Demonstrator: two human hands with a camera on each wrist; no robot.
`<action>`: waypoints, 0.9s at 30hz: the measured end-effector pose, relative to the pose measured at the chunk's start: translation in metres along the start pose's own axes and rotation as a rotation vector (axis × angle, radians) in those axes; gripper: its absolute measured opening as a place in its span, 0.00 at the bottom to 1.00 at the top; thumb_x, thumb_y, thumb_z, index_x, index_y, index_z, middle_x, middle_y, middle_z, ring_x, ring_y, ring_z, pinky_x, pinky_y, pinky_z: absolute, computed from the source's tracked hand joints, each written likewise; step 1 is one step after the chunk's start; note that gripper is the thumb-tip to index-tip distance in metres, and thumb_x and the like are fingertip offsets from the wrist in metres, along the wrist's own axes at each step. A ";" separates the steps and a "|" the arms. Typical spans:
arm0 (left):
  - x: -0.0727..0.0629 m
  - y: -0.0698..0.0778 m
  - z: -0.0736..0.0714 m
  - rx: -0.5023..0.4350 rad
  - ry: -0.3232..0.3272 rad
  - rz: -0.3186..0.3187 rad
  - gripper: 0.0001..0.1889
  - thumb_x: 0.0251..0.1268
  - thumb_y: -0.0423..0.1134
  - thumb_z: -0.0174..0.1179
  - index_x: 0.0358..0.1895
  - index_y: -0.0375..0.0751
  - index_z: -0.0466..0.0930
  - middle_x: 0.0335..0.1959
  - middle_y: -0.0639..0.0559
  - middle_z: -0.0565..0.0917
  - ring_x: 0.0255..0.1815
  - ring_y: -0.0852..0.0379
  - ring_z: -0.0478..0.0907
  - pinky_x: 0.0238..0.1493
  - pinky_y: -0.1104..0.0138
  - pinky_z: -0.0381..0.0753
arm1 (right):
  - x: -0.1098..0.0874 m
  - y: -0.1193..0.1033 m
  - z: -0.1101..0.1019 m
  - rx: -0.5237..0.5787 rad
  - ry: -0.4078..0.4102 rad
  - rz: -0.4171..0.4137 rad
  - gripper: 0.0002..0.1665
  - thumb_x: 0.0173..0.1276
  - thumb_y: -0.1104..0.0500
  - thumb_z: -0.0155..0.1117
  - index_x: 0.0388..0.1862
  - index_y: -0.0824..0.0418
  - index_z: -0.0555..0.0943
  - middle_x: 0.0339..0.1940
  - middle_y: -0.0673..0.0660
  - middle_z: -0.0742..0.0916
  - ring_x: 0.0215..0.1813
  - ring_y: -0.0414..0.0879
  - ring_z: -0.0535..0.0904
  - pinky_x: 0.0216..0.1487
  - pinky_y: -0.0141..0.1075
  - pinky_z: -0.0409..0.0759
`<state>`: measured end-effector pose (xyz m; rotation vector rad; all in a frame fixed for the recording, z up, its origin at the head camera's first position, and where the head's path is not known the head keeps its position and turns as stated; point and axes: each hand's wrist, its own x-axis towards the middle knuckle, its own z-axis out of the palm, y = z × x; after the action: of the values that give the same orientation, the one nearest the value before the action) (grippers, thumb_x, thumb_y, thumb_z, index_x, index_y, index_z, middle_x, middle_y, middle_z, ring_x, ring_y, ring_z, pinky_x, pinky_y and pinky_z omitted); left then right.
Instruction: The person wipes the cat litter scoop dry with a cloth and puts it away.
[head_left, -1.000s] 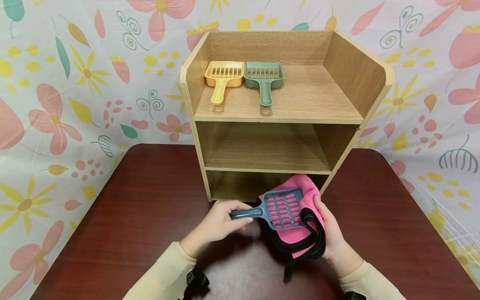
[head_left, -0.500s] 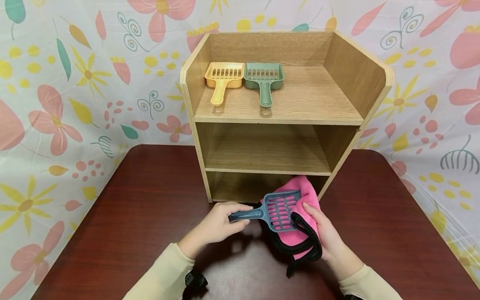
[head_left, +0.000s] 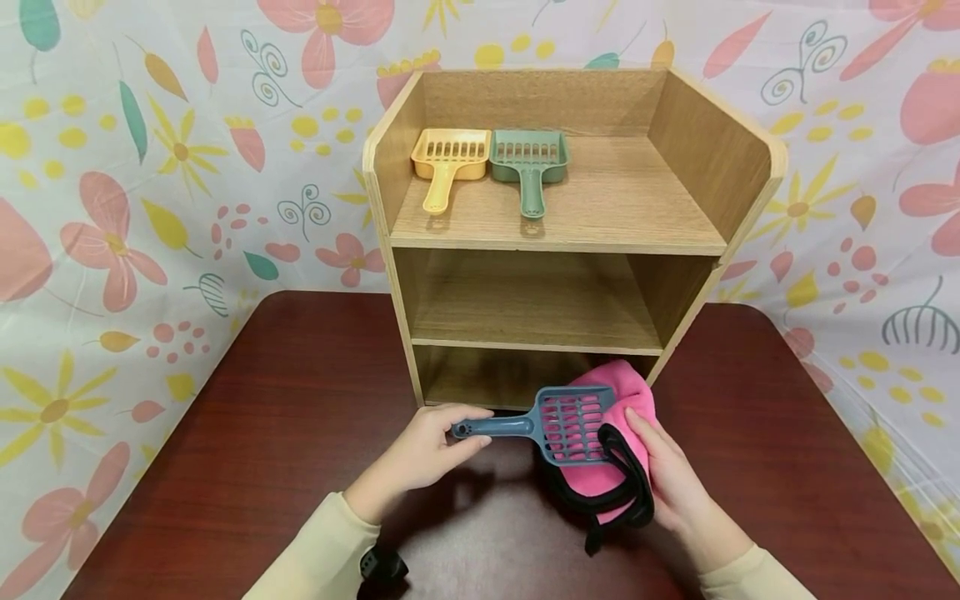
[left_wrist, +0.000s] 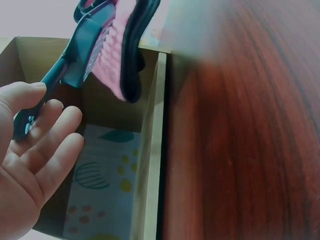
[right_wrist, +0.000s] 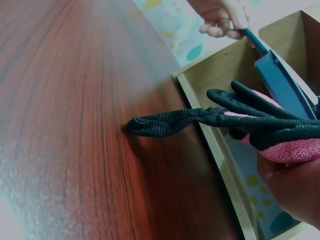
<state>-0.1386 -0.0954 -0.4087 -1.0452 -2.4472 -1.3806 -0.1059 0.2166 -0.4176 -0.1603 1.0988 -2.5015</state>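
Note:
My left hand pinches the handle end of a blue-grey slotted litter scoop between thumb and fingers. The scoop is held level above the table, its head pointing right. In the left wrist view the other fingers of this hand spread loosely below the handle. My right hand holds a bunched pink cloth with black edging. The cloth lies behind the scoop's head and folds over its far right edge. Most of my right fingers are hidden behind the cloth; the thumb presses it from the front.
A wooden shelf unit with several levels stands behind my hands. On its top level a yellow litter scoop and a green litter scoop lie side by side at the left. Dark red table surrounds the unit.
The right hand and cloth shifted a little left, then back right along the scoop's head. The scoop has moved slightly right, and the left hand now sits closer to its handle's tip.

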 end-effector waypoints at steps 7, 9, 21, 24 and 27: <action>-0.001 0.002 -0.007 -0.021 0.025 0.011 0.13 0.58 0.36 0.65 0.47 0.38 0.83 0.32 0.50 0.83 0.22 0.71 0.68 0.22 0.77 0.73 | -0.005 -0.010 -0.008 0.152 -0.169 0.091 0.37 0.78 0.44 0.20 0.41 0.56 0.81 0.36 0.50 0.88 0.41 0.40 0.84 0.45 0.33 0.81; -0.001 0.002 -0.009 -0.030 0.030 0.006 0.13 0.59 0.36 0.65 0.47 0.39 0.83 0.31 0.51 0.83 0.22 0.71 0.69 0.21 0.76 0.73 | -0.007 -0.012 -0.010 0.169 -0.216 0.072 0.40 0.78 0.44 0.17 0.41 0.57 0.81 0.36 0.50 0.88 0.40 0.41 0.84 0.44 0.33 0.82; 0.003 0.014 -0.025 -0.103 0.027 -0.006 0.13 0.60 0.34 0.63 0.48 0.37 0.81 0.27 0.49 0.85 0.22 0.66 0.78 0.22 0.72 0.78 | -0.023 -0.014 -0.025 0.258 -0.428 0.032 0.49 0.72 0.38 0.06 0.58 0.61 0.75 0.54 0.58 0.84 0.57 0.50 0.79 0.61 0.41 0.75; 0.005 0.019 -0.031 -0.122 0.028 -0.015 0.13 0.60 0.33 0.63 0.49 0.37 0.81 0.28 0.48 0.85 0.23 0.62 0.81 0.23 0.71 0.80 | -0.028 -0.012 -0.030 0.275 -0.466 0.020 0.52 0.71 0.36 0.05 0.57 0.63 0.75 0.53 0.59 0.84 0.56 0.51 0.80 0.62 0.41 0.75; 0.009 0.026 -0.037 -0.132 0.033 -0.007 0.13 0.60 0.32 0.63 0.49 0.36 0.80 0.29 0.47 0.85 0.25 0.61 0.83 0.23 0.70 0.80 | -0.032 -0.010 -0.035 0.297 -0.497 0.027 0.54 0.70 0.32 0.07 0.56 0.64 0.76 0.52 0.60 0.84 0.56 0.51 0.80 0.62 0.41 0.74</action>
<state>-0.1362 -0.1118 -0.3654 -1.0327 -2.3667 -1.5669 -0.0893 0.2594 -0.4322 -0.6331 0.5216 -2.3757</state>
